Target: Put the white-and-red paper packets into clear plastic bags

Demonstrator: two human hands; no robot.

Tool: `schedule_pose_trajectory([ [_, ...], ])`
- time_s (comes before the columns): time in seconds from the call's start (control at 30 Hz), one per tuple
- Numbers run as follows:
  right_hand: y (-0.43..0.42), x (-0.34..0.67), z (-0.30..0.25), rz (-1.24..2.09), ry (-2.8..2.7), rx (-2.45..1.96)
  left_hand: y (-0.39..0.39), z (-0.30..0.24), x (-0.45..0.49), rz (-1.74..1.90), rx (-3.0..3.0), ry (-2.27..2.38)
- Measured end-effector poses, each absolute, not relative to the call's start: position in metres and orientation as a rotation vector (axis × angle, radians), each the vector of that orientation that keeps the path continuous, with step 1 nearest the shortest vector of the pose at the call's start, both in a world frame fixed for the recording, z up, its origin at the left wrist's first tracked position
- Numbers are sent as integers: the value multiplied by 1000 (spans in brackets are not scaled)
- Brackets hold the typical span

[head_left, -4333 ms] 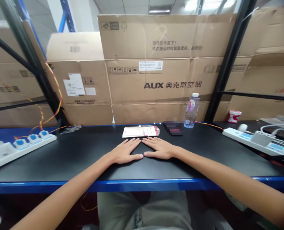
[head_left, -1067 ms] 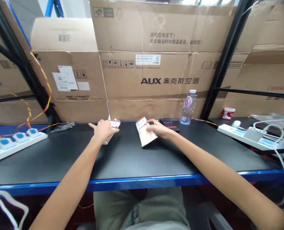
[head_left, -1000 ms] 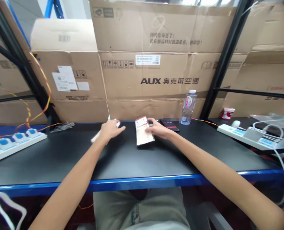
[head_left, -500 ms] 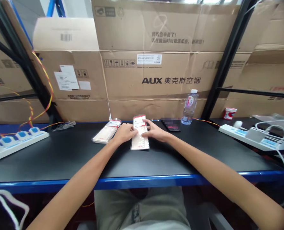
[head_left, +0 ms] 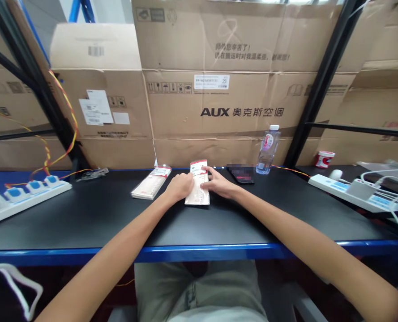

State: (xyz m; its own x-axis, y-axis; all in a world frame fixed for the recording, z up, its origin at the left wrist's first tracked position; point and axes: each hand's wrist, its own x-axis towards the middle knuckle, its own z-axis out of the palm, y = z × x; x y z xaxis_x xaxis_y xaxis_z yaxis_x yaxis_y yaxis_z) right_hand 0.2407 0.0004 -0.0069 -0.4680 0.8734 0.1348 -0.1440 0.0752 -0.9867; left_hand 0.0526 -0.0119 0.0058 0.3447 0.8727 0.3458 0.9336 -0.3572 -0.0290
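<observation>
A flat white packet with a red top band (head_left: 199, 190) lies on the black table (head_left: 94, 219), lengthwise away from me. My left hand (head_left: 179, 187) curls its fingers on the packet's left edge. On the right side my right hand (head_left: 219, 183) presses its fingers onto the packet near the red band. A second, similar packet (head_left: 151, 188) lies apart to the left, with no hand on it.
A dark phone (head_left: 241, 173) and a clear water bottle (head_left: 268, 150) stand behind my right hand. White power strips lie at the left (head_left: 20, 199) and right (head_left: 360, 194). Stacked cardboard boxes (head_left: 219, 89) wall the back. A red-white cup (head_left: 324, 159) sits far right.
My hands lifted from lying flat and split the packets: the left one set one packet down at the left, then joined the right hand on the other packet at the middle.
</observation>
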Motion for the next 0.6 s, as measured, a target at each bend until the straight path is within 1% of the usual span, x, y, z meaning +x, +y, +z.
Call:
schedule_pose_trajectory([
  [0.13, -1, 240, -8, 1535, -1468, -720, -11, 3, 52, -545, -2388, -1628],
  [0.33, -2, 236, -11, 1552, -1426, -705, -7, 0, 49, -630, -2356, -1635],
  [0.6, -5, 233, -11, 1560, -1387, -718, 8, -4, 28, -1080, -2406, -1758],
])
